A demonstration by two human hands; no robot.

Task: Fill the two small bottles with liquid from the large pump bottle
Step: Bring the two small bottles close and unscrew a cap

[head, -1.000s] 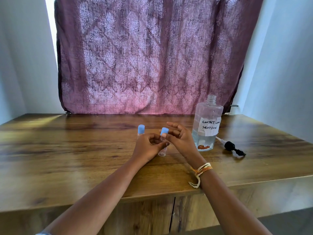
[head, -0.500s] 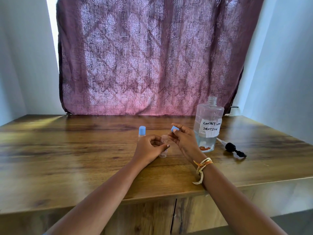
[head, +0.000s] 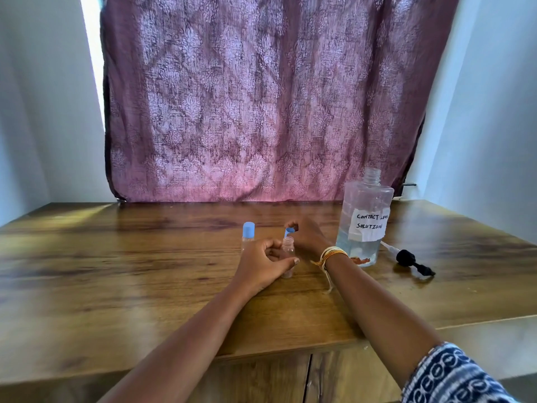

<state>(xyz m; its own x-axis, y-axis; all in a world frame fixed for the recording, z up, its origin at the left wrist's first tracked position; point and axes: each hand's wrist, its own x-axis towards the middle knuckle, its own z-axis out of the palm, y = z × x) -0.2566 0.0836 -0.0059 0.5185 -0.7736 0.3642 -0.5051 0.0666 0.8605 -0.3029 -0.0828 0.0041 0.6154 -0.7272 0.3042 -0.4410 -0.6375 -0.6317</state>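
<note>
My left hand (head: 263,267) grips a small clear bottle (head: 288,250) that stands upright on the wooden table (head: 116,271); its neck is uncovered. My right hand (head: 308,237) pinches that bottle's blue cap (head: 289,230) just above and behind the neck. A second small bottle with a blue cap (head: 248,232) stands behind my left hand, its body partly hidden. The large clear bottle (head: 364,219), labelled "contact lens solution", stands to the right with its neck bare and some liquid in the bottom. Its black pump head (head: 409,258) lies on the table further right.
A purple patterned curtain (head: 261,97) hangs behind the table, with white walls on both sides. The table's front edge (head: 290,354) runs above cabinet doors. Bare wood stretches to the left of the bottles.
My right hand has taken the blue cap off the small bottle and lifted it back and slightly away. My left hand has kept its hold on the bottle.
</note>
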